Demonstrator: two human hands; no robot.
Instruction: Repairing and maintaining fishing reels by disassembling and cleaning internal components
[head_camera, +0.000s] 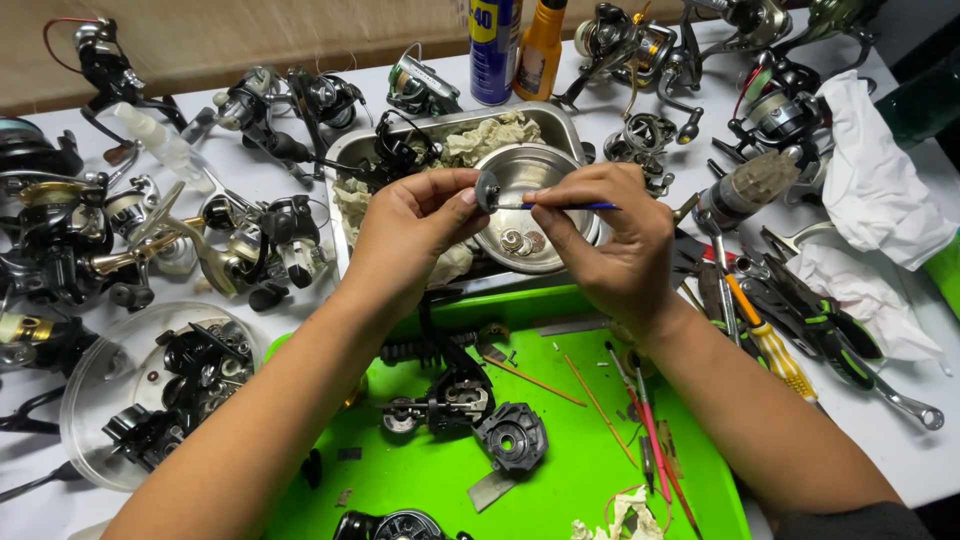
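Note:
My left hand (415, 228) pinches a small round dark reel part (487, 188) between thumb and fingers. My right hand (610, 240) holds a thin blue-handled tool (578, 206) with its tip against that part. Both hands hover over a small steel bowl (555, 172) with a few washers in it, set in a steel tray (562, 122) lined with crumpled cloth. Below them, on a green tray (560, 460), lie a stripped black reel body (445, 400) and a round black side cover (512, 436).
Several fishing reels (250, 240) crowd the white table at left and back. A clear round lid (90, 400) holds dark parts at lower left. Two spray and oil bottles (515, 45) stand behind. Pliers and screwdrivers (790, 320) and white tissue (880, 180) lie at right.

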